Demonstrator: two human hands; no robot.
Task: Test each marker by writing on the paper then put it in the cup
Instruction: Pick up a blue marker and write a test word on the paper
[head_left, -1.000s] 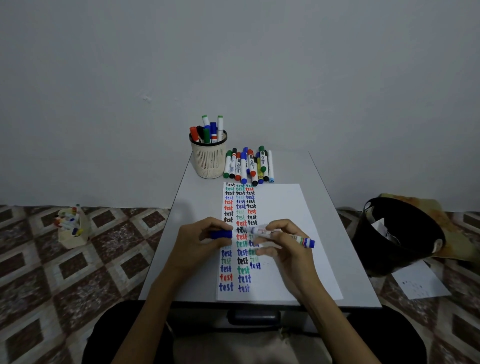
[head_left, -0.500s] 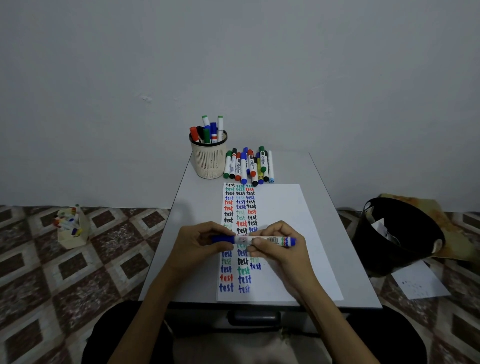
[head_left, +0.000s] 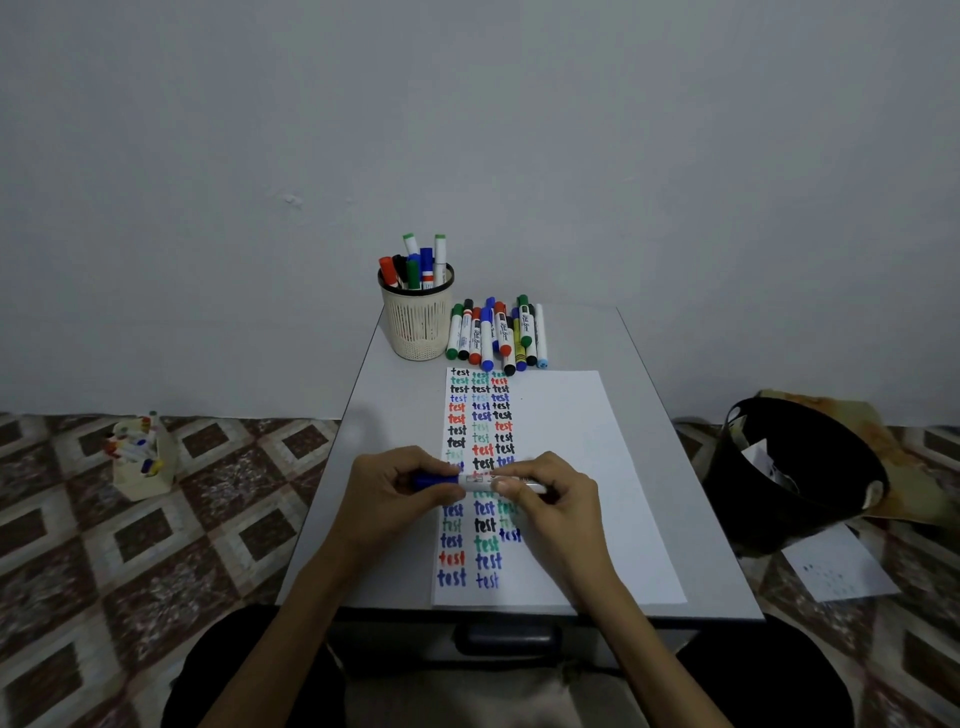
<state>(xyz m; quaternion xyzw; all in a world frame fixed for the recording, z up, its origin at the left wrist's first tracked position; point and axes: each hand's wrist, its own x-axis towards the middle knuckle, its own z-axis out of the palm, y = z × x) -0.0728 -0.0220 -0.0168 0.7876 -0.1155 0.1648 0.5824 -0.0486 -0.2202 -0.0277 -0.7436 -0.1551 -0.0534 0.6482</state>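
Note:
A blue marker (head_left: 475, 481) lies level above the paper (head_left: 566, 467), held between both hands. My left hand (head_left: 387, 493) grips its blue cap end. My right hand (head_left: 550, 501) pinches the white barrel, and the cap sits against the barrel. The paper carries columns of the word "test" in several colours. A cream mesh cup (head_left: 417, 322) at the table's back holds several markers. A row of loose markers (head_left: 498, 335) lies to the right of the cup.
The small grey table (head_left: 384, 415) has edges close on both sides. A black bin (head_left: 795, 473) stands on the floor to the right, with a sheet of paper (head_left: 836, 566) beside it. A small box of markers (head_left: 140, 457) sits on the tiled floor to the left.
The cap and barrel, apart one second ago, have come together. My right hand slid the marker leftward into the cap held by my left hand.

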